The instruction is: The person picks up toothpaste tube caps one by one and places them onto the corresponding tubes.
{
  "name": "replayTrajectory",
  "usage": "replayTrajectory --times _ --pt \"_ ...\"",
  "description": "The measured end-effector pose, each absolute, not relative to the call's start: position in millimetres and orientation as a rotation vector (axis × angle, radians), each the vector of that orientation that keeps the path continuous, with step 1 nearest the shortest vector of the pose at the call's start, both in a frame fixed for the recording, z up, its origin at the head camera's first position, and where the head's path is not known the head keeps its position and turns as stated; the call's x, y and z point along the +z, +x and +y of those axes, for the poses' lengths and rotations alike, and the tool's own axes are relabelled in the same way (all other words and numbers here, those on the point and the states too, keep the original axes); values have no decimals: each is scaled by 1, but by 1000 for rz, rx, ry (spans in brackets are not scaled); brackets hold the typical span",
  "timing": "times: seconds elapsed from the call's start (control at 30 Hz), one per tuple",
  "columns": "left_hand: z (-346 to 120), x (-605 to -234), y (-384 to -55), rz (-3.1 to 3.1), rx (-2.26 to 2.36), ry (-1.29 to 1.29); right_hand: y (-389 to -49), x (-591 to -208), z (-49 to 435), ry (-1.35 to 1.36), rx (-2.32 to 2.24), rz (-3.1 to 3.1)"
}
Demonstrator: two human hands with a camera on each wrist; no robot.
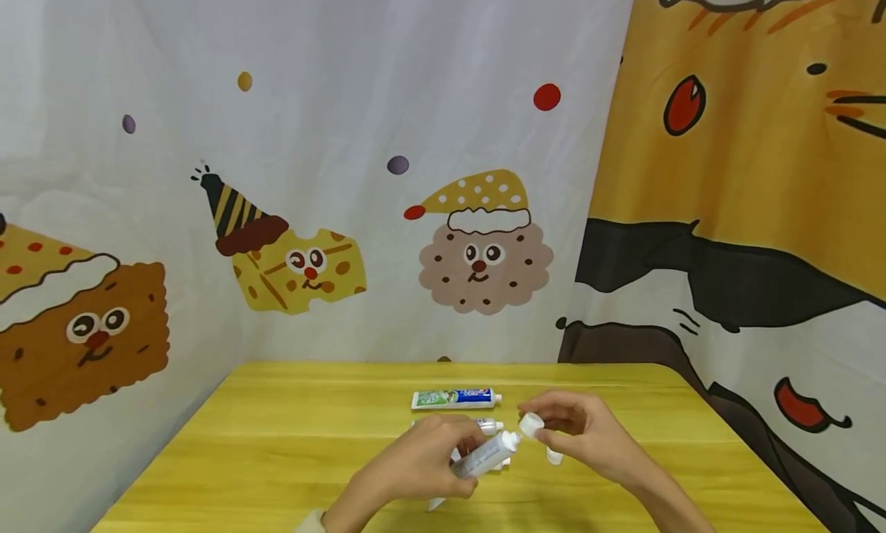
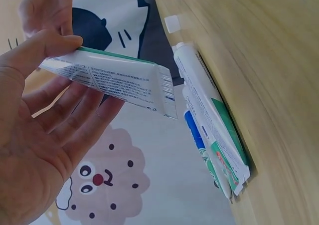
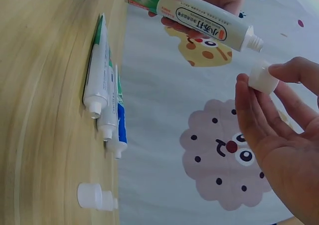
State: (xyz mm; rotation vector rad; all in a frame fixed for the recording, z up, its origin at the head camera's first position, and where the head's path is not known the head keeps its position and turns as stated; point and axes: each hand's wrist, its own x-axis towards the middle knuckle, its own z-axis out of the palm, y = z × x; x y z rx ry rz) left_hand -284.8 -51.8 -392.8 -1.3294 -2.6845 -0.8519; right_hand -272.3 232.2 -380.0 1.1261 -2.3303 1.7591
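Note:
My left hand (image 1: 425,454) grips a white and green toothpaste tube (image 3: 202,24) above the table, its bare threaded nozzle pointing toward my right hand (image 1: 595,437). The right thumb and fingers pinch a white cap (image 3: 262,79) just off that nozzle, with a small gap between. On the table lie a blue and green toothpaste tube (image 1: 453,399) at the back and two white and green ones nearer, a middle tube (image 3: 108,110) and a front tube (image 3: 98,73). All three show bare nozzles. In the head view my left hand partly hides the nearer two.
Loose white caps (image 3: 89,195) stand in a row on the wooden table (image 1: 291,441), beyond the nozzle ends of the lying tubes. Behind the table hangs a curtain (image 1: 332,118) printed with cartoon figures.

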Motion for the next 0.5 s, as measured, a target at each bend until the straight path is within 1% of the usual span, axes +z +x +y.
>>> replayTrajectory --times 0.23,0.5 --pt "-50 -394 -287 -2670 -767 -1328 -273 -381 231 1160 1896 -2319" --pt "-50 -395 -286 -2658 -730 -1311 -272 -382 227 1103 1652 -2375"
